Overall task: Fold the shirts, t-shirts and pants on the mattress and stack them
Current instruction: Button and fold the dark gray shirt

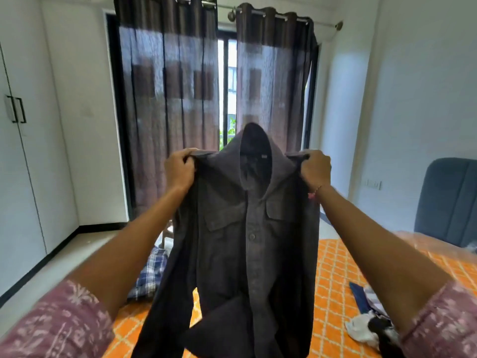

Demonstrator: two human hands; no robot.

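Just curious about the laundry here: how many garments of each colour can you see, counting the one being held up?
Dark grey: 1, the button-up shirt held up by the left hand and right hand
Blue-and-white plaid: 1, plaid garment
Navy blue: 1, navy garment
White: 1, white garment
Total: 4

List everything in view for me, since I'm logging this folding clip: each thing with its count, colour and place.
shirt: one, dark grey, buttoned, held up in the air by its shoulders, centre.
mattress: one, orange sheet with white lattice, below the shirt.
checked garment: one, blue and white, crumpled at the mattress's left edge.
clothes pile: a few pieces, blue, white, black, lower right on the mattress.
curtains: two, sheer brown, over the window behind.
wardrobe: one, white, left wall.
headboard: one, blue-grey, right.
left hand: grips the shirt's left shoulder.
right hand: grips the other shoulder.
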